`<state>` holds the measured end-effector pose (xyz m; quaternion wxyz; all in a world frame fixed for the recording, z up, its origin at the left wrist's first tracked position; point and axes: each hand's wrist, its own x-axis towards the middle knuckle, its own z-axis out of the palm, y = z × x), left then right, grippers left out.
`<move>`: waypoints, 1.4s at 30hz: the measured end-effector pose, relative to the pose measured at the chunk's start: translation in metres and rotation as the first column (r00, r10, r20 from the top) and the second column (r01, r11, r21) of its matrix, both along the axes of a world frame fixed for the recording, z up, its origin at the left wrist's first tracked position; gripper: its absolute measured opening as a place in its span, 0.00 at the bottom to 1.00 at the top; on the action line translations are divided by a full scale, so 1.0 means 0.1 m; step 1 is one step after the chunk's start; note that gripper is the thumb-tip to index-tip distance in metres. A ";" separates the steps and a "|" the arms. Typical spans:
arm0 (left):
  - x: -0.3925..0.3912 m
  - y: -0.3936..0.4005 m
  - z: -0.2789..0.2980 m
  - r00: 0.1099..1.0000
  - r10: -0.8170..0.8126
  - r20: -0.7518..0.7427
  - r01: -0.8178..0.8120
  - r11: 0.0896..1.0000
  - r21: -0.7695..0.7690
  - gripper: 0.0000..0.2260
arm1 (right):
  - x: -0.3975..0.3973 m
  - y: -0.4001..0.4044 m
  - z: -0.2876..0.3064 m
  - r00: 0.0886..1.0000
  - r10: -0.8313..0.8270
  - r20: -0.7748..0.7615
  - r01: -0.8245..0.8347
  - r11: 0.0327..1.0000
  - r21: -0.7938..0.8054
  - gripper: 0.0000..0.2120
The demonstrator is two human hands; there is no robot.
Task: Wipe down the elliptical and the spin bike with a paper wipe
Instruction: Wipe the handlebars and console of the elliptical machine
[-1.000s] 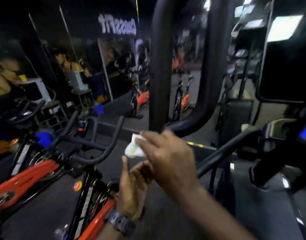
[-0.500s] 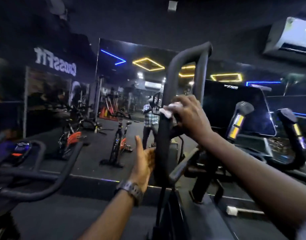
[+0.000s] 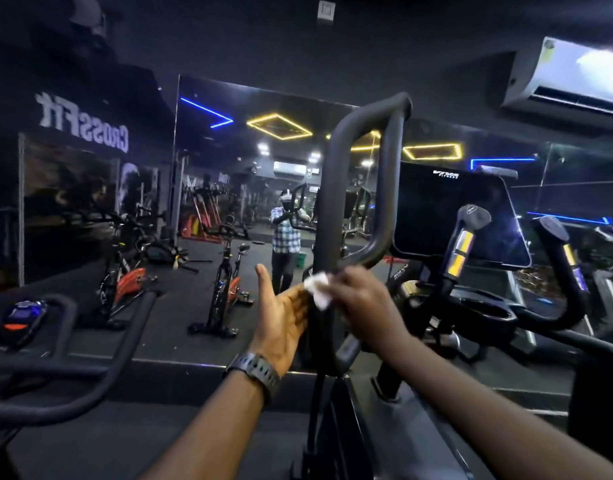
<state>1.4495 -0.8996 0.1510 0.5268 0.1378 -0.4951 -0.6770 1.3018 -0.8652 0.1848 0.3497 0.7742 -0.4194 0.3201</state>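
The elliptical's black loop handle [image 3: 336, 188] rises in front of me, with its dark console screen [image 3: 450, 216] to the right. My right hand [image 3: 363, 306] grips a white paper wipe [image 3: 318, 289] and presses it against the lower part of the handle's left bar. My left hand [image 3: 280, 317], a watch on its wrist, is held flat with straight fingers against the left side of the same bar. The spin bike's black handlebar [image 3: 90, 379] and small display [image 3: 19, 315] sit at the lower left.
A wall mirror [image 3: 228, 202] ahead reflects me, several orange spin bikes and ceiling lights. Two padded grips with yellow sensors [image 3: 462, 247] stand right of the console. An air conditioner [image 3: 571, 77] hangs at the upper right. Dark floor lies below.
My right hand slid the wipe down the bar from its upper part to just below the loop's junction. My left hand stayed flat beside the bar. The view has steadied on the elliptical.
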 end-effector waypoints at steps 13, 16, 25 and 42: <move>-0.13 -0.20 0.41 0.994 0.084 0.077 -0.076 0.992 -0.103 0.47 | -0.55 -0.14 0.32 0.966 -0.075 0.248 0.139 0.958 -0.250 0.13; -0.17 -0.25 0.37 0.994 0.099 0.048 -0.094 0.992 -0.088 0.46 | -0.49 -0.17 0.31 0.938 -0.076 0.339 0.161 0.959 -0.231 0.12; -0.15 -0.28 0.39 0.994 0.071 0.079 -0.061 0.990 -0.124 0.46 | -0.52 -0.15 0.17 0.957 0.005 0.291 0.058 0.976 -0.209 0.11; -0.30 -0.43 1.24 0.956 0.252 0.153 -0.196 0.931 -0.308 0.42 | -0.82 -0.53 2.02 0.964 -0.202 0.171 0.243 0.932 -0.270 0.09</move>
